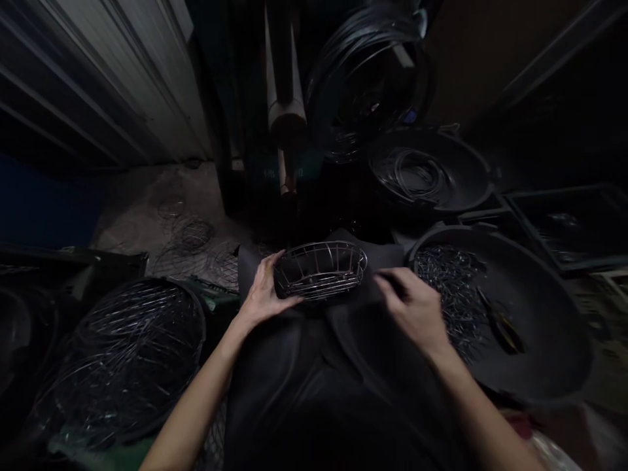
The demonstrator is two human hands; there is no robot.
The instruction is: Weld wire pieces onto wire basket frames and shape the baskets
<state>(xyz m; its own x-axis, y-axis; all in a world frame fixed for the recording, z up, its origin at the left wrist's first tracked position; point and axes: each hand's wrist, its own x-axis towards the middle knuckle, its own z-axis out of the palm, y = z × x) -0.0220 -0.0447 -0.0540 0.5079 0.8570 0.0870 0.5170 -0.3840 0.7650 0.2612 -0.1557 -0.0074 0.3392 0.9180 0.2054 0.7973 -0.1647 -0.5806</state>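
Observation:
A small oval wire basket (321, 269) is tilted in front of me, above the dark apron (343, 392) over my lap. My left hand (265, 291) grips its left end, thumb along the near rim and fingers round the far side. Just right of the basket, apart from it, my right hand (415, 304) is closed with thumb and forefinger together. Whatever it may pinch is too small and dark to make out. Close by that hand, a wide dark basin (544, 320) holds many short metal pieces (449, 288) and pliers (501, 324) with yellowish handles.
To the left stands a round tub with a heap of thin wire pieces (132, 353). Loose wire rings (193, 235) lie on the floor behind it. Ahead is a machine post (285, 98), with a large wire coil (343, 59) and another basin (471, 170) holding coiled wire.

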